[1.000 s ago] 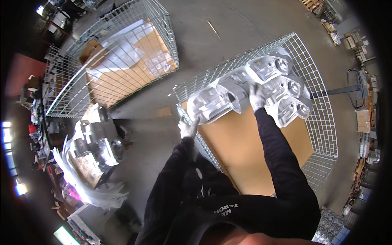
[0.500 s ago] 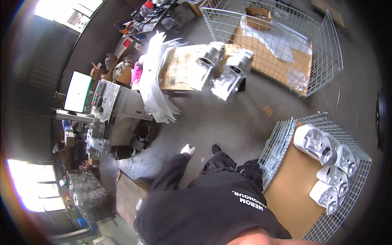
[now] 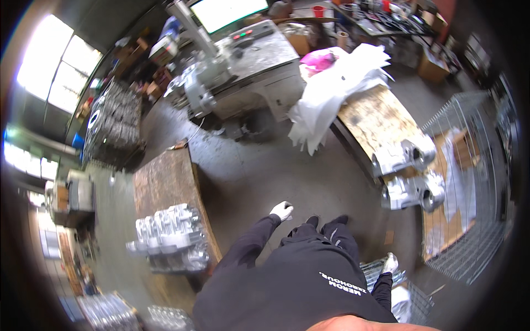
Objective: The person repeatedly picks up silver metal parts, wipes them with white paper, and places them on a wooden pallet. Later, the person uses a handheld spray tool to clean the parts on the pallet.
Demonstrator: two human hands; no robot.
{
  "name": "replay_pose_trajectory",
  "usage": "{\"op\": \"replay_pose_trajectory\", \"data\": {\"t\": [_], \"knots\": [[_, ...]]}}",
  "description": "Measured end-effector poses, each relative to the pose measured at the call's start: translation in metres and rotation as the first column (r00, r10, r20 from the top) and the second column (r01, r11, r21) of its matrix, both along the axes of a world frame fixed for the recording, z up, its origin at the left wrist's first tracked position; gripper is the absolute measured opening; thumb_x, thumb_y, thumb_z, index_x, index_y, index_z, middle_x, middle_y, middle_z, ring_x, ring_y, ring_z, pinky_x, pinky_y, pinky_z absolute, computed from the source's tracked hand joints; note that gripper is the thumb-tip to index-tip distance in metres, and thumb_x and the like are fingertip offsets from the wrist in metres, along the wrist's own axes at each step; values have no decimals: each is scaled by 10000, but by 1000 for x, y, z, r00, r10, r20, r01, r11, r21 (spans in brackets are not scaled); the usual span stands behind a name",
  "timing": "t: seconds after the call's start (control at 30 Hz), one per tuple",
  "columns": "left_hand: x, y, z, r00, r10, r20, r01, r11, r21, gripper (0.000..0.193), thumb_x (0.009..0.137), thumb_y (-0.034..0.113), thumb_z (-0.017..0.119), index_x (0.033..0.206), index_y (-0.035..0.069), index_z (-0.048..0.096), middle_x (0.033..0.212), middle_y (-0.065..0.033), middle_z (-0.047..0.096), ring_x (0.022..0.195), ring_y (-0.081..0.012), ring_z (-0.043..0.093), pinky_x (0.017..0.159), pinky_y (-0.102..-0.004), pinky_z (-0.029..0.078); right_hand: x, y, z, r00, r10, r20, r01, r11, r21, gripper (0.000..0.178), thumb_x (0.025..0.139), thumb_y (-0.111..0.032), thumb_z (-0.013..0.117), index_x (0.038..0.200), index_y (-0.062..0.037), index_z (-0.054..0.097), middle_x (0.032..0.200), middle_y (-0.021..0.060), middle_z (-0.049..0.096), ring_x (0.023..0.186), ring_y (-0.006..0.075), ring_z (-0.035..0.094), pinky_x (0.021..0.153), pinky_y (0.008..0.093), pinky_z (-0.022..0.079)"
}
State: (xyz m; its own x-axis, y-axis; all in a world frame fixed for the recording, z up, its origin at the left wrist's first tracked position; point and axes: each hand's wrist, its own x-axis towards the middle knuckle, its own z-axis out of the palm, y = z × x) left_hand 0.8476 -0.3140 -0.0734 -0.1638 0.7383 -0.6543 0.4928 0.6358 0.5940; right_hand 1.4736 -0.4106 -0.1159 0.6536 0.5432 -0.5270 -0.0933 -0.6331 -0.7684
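My left hand, in a white glove, hangs over the floor in front of my body with its fingers loosely apart and nothing in it. My right hand, also white-gloved, is out to the right, beside the rim of a wire mesh cage; whether it touches the wire I cannot tell. Its fingers look stretched out, and no object shows in it. Several silver metal castings stand in a row on a worn wooden bench to the left. Two more castings lie on the near end of another wooden-topped bench.
Ahead stands a grey machine cabinet with a lit screen. White foam sheets and a pink bag cover the right bench's far end. A larger mesh cage is at the right, with cardboard inside. Grey floor lies between the benches.
My view has turned left, bringing the left bench with its castings into sight. The near cage has slid to the lower right edge. My right hand has come into view.
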Motion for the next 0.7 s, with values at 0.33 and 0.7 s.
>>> {"op": "replay_pose_trajectory", "data": {"t": [0.33,0.7], "knots": [[-52,-174,-4,362,927,100,-915,374,-152,162,947,104,557,1090,34,587,789,-85,637,564,-145,568,477,-294,476,-140,278,-32,768,634,-88,-637,770,-19,324,901,-168,633,1079,102,610,770,134,627,542,210,605,570,362,589],[123,-193,58,-107,993,59,-993,-103,-64,504,741,-105,515,1209,36,635,1160,-162,653,1078,-281,640,911,-385,566,-326,471,-32,443,760,-476,-858,514,22,304,955,-259,587,1197,-79,554,1008,135,650,800,306,658,731,472,590]]}}
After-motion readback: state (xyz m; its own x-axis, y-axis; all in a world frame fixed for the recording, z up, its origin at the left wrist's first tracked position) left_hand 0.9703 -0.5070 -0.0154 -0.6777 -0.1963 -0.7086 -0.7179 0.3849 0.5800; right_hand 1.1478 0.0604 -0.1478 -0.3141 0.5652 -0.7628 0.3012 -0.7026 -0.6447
